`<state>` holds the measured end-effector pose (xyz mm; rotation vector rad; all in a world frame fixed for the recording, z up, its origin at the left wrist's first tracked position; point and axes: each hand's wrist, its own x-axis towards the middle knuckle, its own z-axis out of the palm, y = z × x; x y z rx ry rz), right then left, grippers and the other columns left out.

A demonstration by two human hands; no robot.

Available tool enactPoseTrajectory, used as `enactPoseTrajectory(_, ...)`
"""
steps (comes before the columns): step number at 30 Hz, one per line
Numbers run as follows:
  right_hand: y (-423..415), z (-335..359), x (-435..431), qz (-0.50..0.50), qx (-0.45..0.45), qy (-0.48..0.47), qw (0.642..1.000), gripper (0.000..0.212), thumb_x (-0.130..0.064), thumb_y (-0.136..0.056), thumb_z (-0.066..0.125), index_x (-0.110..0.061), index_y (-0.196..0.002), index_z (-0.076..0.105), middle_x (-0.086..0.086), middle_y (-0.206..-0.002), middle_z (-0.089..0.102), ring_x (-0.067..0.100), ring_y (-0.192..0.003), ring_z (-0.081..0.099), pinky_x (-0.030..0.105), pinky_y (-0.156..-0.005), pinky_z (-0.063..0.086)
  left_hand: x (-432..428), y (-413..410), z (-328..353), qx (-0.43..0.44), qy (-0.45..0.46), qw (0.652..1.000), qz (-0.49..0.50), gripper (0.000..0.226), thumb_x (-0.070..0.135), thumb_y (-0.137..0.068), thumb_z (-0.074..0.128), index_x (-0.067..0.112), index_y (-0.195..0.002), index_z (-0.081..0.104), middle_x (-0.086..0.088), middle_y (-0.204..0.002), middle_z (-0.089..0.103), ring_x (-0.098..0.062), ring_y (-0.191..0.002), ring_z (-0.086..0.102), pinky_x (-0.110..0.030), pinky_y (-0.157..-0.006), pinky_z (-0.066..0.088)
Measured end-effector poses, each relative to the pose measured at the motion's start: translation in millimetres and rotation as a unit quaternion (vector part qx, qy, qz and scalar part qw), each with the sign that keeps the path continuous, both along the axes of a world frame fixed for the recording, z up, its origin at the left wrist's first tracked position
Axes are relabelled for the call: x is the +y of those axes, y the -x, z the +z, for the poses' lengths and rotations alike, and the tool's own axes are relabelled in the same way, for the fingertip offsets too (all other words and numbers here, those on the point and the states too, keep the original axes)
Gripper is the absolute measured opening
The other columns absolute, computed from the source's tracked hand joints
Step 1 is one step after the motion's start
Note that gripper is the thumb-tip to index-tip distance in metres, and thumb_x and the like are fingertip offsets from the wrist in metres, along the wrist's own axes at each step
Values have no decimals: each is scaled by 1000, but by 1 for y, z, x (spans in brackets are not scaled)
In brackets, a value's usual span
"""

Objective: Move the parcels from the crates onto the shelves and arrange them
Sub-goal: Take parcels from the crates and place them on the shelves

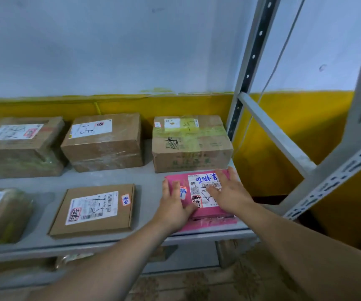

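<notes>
Head cam: pink parcel (199,187) down on the grey shelf (144,177), both hands on top of it.
It sits at the shelf's right front corner, just in front of a taped cardboard box (191,142) and to the right of a flat brown box (94,210). The left hand (174,205) lies flat on its left side, fingers straight and spread. The right hand (229,192) covers part of the white label, also wide and flat, so nothing's really gripped. More boxes line the back row.
</notes>
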<state>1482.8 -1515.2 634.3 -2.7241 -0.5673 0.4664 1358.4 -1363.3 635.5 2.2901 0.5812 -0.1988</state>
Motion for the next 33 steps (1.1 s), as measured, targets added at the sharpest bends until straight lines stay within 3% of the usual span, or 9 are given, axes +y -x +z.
enactPoseTrajectory(5,-3,-2,1,0,25,0,1000,74,-66,-93,40,-39,-155,8,-1,-165,-12,35,-142,31,41,-109,35,5,-1,-4,0,-16,1000,-9,84,49,-95,51,19,-155,1,-1,-157,-31,-25,-144,26,-31,-112,24)
enactPoseTrajectory(13,0,4,4,-10,31,-7,999,70,-61,-96,40,-37,-155,10,0,-164,-12,38,-139,33,43,-106,39,12,-8,-4,24,-31,999,-25,79,52,-97,44,23,-155,-1,2,-157,-31,-26,-145,23,-33,-111,27)
enactPoseTrajectory(18,-6,20,5,7,-2,8,1000,68,-60,-94,46,-33,-152,23,4,-164,3,32,-147,13,47,-113,29,29,-13,14,49,-57,996,-51,81,48,-92,57,23,-155,12,-3,-162,-10,-26,-146,18,-32,-114,21)
enactPoseTrajectory(22,-11,39,10,44,-107,-39,993,61,-53,-93,52,-30,-146,33,4,-156,25,27,-142,22,45,-114,28,49,-18,32,19,-90,994,-52,65,45,-90,61,24,-147,37,-10,-158,23,-26,-144,25,-34,-115,25)
enactPoseTrajectory(27,-28,62,29,47,-105,-36,993,71,-60,-92,47,-25,-151,28,6,-159,21,30,-146,17,50,-116,23,79,-24,46,23,-115,993,-8,79,48,-91,59,19,-154,20,-9,-162,9,-24,-148,11,-34,-117,16)
enactPoseTrajectory(30,-43,71,42,31,-86,-29,995,73,-58,-91,49,-26,-153,26,5,-159,20,30,-146,15,50,-117,23,99,-33,52,18,-134,991,-20,78,47,-91,58,18,-154,22,-13,-161,13,-24,-149,9,-34,-117,16)
enactPoseTrajectory(33,-56,78,55,1,-63,-10,998,72,-56,-92,48,-25,-154,25,6,-161,15,31,-148,13,49,-117,22,119,-44,55,12,-128,991,-28,75,48,-90,59,17,-152,27,-14,-158,20,-29,-146,18,-40,-116,23)
